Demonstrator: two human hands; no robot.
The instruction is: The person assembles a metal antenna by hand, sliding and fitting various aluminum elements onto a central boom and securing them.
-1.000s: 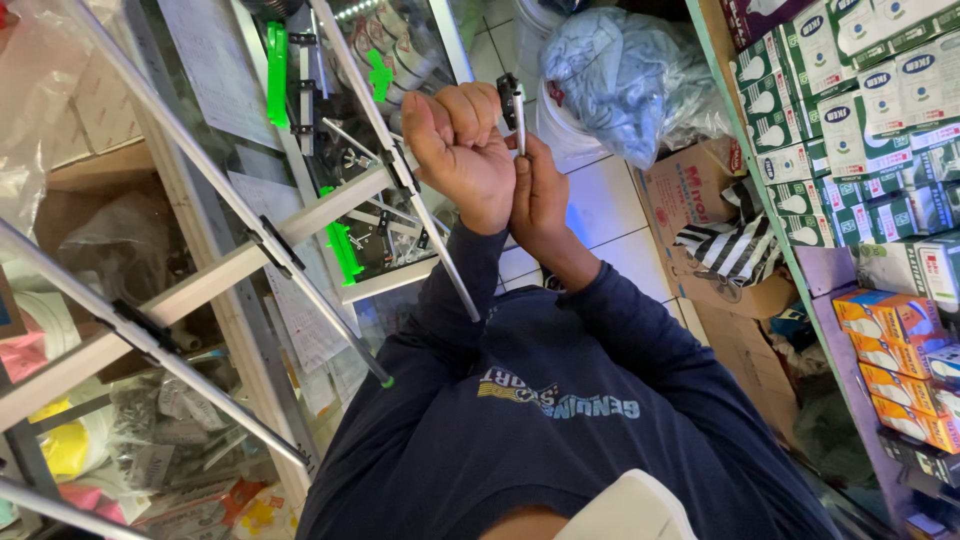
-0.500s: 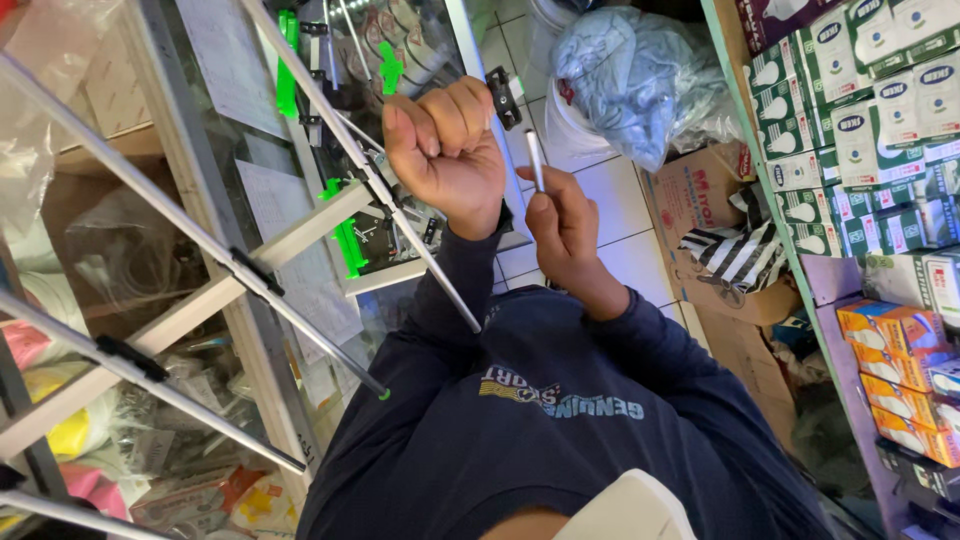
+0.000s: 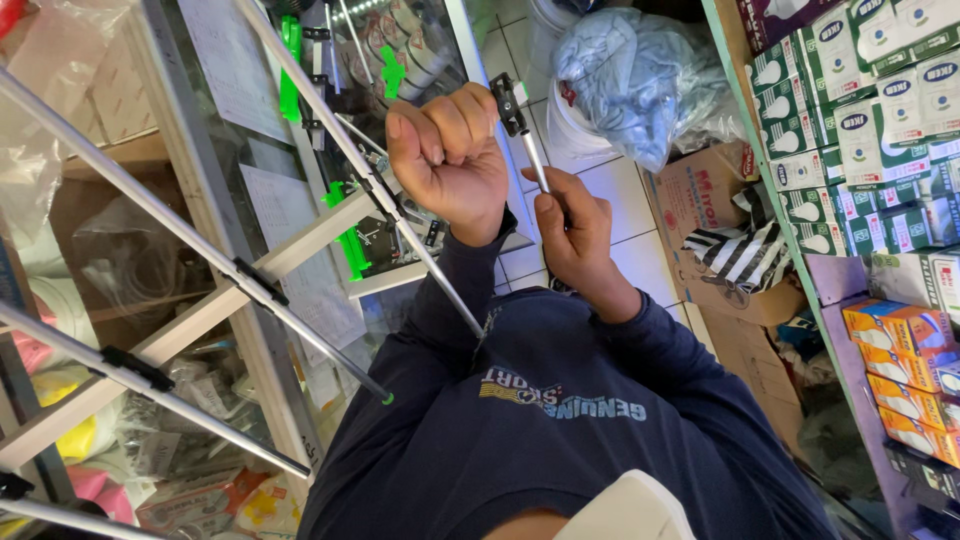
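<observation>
Head view: tiled floor, stocked shelves.

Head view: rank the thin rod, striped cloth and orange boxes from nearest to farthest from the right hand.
1. Thin rod: held in the right hand's fingers, beside the left hand, which grips a pole.
2. Striped cloth: to the right, on the floor by the shelves.
3. Orange boxes: far right, on a lower shelf.
</observation>
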